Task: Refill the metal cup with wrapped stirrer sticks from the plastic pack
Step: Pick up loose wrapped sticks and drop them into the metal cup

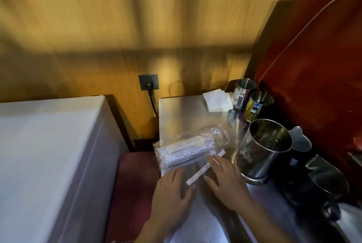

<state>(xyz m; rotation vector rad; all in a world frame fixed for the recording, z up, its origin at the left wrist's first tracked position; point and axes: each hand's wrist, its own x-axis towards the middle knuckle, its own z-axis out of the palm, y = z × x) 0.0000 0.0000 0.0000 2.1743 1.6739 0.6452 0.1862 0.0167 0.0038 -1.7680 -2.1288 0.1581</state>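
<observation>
A clear plastic pack (pixel 188 146) of white wrapped stirrer sticks lies on the steel counter (pixel 180 113), near its left edge. One loose wrapped stick (pixel 203 168) lies diagonally on the counter just in front of the pack. My left hand (pixel 172 193) rests flat with spread fingers, its fingertips by the stick's near end. My right hand (pixel 225 178) is also spread, fingers touching the stick's middle; neither hand grips it. A large metal cup (pixel 262 148) stands right of the pack, with no sticks visible inside.
Two smaller metal cups (pixel 242 94) (pixel 258 105) and folded white napkins (pixel 216 99) sit at the back. Dark metal pitchers (pixel 323 182) crowd the right side below a red wall. A white appliance (pixel 49 154) stands left across a gap. A plugged wall socket (pixel 148 81) is behind.
</observation>
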